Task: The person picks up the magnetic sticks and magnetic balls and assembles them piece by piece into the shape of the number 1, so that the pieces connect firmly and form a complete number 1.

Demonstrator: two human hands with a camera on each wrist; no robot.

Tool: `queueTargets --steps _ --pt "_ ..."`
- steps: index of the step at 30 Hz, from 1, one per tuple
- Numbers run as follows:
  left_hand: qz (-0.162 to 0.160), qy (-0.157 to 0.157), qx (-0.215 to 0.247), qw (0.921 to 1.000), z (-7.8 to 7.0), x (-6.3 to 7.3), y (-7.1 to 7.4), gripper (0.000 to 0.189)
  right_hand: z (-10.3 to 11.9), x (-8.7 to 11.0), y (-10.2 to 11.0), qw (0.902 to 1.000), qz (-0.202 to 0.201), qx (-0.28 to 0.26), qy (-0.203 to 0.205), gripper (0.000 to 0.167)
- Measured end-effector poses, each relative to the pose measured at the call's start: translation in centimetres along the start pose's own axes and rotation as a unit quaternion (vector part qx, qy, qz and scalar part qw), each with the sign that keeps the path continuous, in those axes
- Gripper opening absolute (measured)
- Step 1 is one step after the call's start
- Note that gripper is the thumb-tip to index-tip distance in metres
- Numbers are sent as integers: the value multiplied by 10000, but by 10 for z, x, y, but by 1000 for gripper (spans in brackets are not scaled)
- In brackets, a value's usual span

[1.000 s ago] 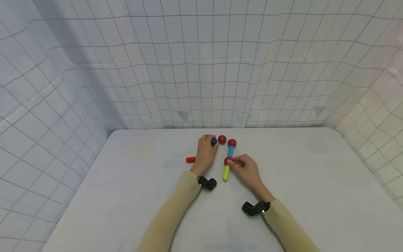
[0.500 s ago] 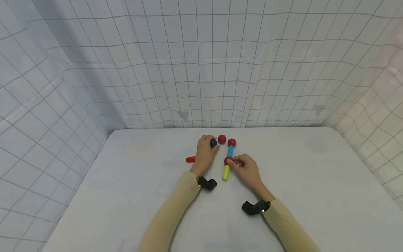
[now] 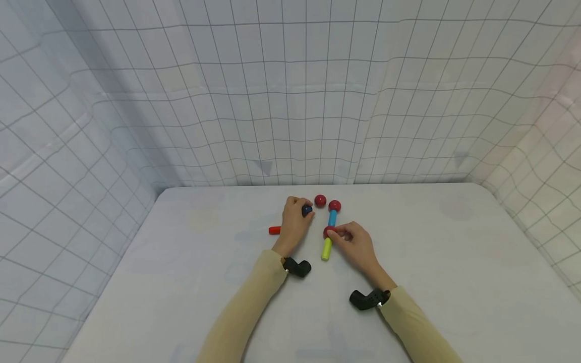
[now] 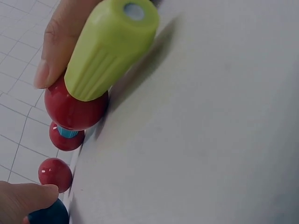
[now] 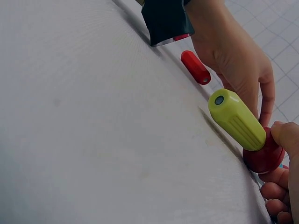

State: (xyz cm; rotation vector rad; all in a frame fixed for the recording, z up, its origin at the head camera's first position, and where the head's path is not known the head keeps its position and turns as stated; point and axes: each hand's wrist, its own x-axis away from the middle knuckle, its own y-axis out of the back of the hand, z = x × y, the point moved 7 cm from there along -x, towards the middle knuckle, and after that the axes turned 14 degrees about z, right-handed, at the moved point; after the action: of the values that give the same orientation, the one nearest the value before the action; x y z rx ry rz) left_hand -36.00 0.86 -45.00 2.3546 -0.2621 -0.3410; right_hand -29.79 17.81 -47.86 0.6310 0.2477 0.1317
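My left hand (image 3: 294, 222) pinches a dark blue ball (image 3: 307, 209) between thumb and fingers; in the left wrist view the thumb lies over the blue ball (image 4: 50, 214). My right hand (image 3: 357, 245) grips a red ball (image 3: 328, 231) from the right side. That ball joins a yellow-green rod (image 3: 326, 249) on its near side and a light blue rod (image 3: 333, 218) on its far side. Another red ball (image 3: 335, 205) caps the far end of the light blue rod. The right wrist view shows a round metal tip on the free end of the yellow-green rod (image 5: 237, 119).
A loose red ball (image 3: 320, 200) sits between the blue ball and the far end of the joined pieces. Left of my left hand lies a red rod (image 3: 274, 230), partly hidden by it. Gridded white cloth (image 3: 290, 101) rises behind the white table (image 3: 190, 282).
My left hand has drawn the blue ball slightly nearer to me, away from the loose red ball. My right hand and the joined pieces have stayed in place.
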Motion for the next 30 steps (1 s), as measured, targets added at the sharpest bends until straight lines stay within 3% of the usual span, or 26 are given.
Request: queueTargets --steps 15,30 --pt "-31 -153 -177 9997 -3 10 7 28 1 1 0 10000 -15 26 -38 26" --pt "325 -72 -293 9990 -5 16 2 25 3 1 0 10000 25 -2 -62 26"
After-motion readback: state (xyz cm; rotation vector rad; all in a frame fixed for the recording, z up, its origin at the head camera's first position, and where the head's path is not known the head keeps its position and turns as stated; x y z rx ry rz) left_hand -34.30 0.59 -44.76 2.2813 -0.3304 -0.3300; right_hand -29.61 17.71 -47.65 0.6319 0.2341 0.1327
